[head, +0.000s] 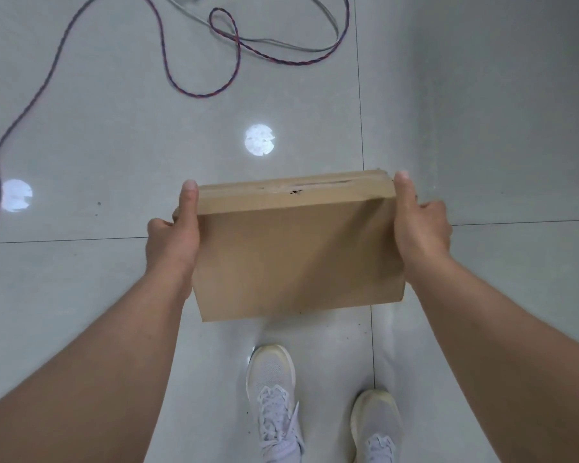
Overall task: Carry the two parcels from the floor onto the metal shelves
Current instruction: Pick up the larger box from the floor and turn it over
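Note:
A flat brown cardboard parcel (291, 252) hangs in the air in front of me, above the tiled floor, its taped top edge facing away. My left hand (174, 235) grips its left side, thumb lying along the upper corner. My right hand (418, 225) clasps the right side the same way. Only this one parcel is in view. The metal shelves are out of sight.
A twisted red-and-blue cable (194, 91) and a grey cable (281, 41) loop across the grey floor tiles (97, 135) ahead. Two round light reflections shine on the tiles. My white shoes (274, 406) stand below the parcel.

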`<action>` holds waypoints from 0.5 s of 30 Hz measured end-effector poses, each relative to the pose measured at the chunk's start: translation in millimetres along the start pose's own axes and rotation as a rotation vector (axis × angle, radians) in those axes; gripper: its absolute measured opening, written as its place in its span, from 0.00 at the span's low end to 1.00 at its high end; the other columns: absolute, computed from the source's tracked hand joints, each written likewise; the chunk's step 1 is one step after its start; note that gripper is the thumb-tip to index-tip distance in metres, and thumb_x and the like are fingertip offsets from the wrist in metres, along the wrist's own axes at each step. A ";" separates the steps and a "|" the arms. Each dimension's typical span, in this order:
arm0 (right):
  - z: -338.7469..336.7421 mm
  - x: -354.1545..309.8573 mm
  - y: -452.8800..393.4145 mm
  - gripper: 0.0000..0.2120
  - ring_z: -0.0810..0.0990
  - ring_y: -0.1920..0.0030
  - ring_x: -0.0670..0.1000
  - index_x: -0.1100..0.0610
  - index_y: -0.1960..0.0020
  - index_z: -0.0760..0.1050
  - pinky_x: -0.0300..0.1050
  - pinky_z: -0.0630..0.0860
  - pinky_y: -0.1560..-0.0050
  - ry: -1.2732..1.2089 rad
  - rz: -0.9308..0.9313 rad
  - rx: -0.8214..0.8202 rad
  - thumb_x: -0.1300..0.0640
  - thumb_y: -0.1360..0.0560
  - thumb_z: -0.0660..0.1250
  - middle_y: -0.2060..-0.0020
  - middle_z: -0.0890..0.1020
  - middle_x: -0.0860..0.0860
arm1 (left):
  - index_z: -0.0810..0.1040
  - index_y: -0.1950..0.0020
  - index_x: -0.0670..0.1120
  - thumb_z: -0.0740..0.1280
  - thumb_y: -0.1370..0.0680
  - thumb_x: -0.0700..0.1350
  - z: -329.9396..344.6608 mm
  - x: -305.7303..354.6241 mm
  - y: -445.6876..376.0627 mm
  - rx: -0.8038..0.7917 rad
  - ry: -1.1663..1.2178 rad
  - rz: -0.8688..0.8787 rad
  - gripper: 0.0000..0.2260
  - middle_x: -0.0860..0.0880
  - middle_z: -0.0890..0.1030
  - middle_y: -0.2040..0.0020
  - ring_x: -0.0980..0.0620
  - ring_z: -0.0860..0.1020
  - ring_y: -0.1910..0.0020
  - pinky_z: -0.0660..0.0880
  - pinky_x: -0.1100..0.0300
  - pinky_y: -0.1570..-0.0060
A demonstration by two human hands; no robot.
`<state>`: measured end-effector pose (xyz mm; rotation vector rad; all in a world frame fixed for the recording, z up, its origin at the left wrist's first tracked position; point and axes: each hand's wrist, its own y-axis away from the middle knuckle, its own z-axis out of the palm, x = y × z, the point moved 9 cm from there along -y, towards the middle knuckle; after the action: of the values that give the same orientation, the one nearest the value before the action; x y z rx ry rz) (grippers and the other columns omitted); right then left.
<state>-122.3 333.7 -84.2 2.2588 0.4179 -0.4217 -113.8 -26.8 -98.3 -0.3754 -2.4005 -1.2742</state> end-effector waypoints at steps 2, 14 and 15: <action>-10.1 -7.8 -1.2 0.20 0.72 0.58 0.55 0.57 0.52 0.69 0.49 0.67 0.56 -0.071 -0.062 0.065 0.40 0.29 0.62 0.54 0.74 0.53 | 0.68 0.54 0.46 0.64 0.32 0.66 -10.8 8.1 2.3 0.084 0.082 0.074 0.24 0.53 0.71 0.59 0.48 0.73 0.56 0.75 0.49 0.48; 6.8 31.3 8.6 0.20 0.75 0.52 0.58 0.59 0.46 0.71 0.51 0.73 0.50 0.067 0.009 0.025 0.46 0.30 0.59 0.43 0.75 0.58 | 0.66 0.30 0.50 0.61 0.24 0.55 -0.5 -22.3 24.3 0.008 -0.004 0.113 0.23 0.55 0.69 0.45 0.53 0.68 0.48 0.62 0.59 0.50; 8.4 33.6 9.3 0.22 0.76 0.51 0.59 0.60 0.43 0.71 0.51 0.72 0.51 0.083 0.029 0.010 0.46 0.30 0.59 0.42 0.75 0.58 | 0.68 0.34 0.48 0.61 0.24 0.56 -0.2 -22.0 23.0 0.012 -0.008 0.100 0.21 0.54 0.69 0.46 0.52 0.68 0.49 0.62 0.59 0.52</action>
<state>-89.8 326.9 -97.8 2.2953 0.4258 -0.3160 -84.8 -15.4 -91.6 -0.4913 -2.3637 -1.2156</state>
